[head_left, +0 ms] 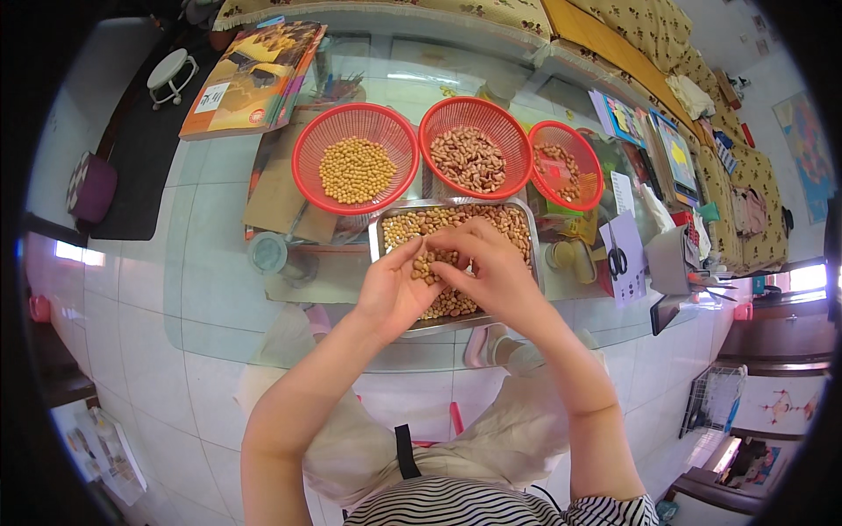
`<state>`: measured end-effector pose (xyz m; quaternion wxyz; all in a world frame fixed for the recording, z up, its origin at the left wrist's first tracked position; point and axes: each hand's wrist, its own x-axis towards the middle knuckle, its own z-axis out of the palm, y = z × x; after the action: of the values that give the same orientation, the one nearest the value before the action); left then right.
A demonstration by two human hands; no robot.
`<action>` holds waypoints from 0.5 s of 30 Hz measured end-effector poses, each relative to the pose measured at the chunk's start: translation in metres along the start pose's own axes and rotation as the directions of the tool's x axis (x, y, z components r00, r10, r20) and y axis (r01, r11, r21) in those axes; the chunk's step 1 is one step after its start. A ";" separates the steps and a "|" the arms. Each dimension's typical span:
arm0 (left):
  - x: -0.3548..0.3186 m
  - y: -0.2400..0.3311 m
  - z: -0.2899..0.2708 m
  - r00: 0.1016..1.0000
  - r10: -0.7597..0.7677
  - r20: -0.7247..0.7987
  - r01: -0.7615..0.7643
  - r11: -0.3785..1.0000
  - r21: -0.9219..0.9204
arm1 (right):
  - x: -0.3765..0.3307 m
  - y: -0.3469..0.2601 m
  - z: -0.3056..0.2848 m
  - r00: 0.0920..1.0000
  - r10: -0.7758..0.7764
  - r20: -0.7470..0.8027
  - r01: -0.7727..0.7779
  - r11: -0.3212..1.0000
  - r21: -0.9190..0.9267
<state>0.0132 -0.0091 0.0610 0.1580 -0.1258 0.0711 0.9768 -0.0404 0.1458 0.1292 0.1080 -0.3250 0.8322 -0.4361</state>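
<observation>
A metal tray (379, 230) full of mixed beans and peanuts sits on a glass table in front of me. My left hand (392, 289) is cupped palm-up over the tray with several beans (427, 266) lying in it. My right hand (491, 267) reaches across, its fingertips pinching at the beans in the left palm. Behind the tray stand three red mesh baskets: the left basket (307, 149) holds yellow soybeans, the middle basket (517, 145) holds brown-pink peanuts, the right basket (594, 171) holds a few reddish beans.
A stack of colourful books (250, 79) lies at the table's far left. Papers, scissors (618, 260) and small boxes crowd the right side. A sofa (649, 35) runs behind. A white stool (171, 74) and a purple stool (92, 188) stand on the floor at left.
</observation>
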 end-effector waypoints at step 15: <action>-0.005 0.005 0.019 0.998 0.033 -0.051 -0.031 0.998 0.046 | 0.016 0.042 -0.054 0.850 0.344 -0.399 -0.189 0.906 0.379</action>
<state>0.0118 -0.0115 0.0809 0.1433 -0.1464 0.0994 0.9737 -0.0966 0.1882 0.1299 0.0217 -0.0703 0.7876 -0.6118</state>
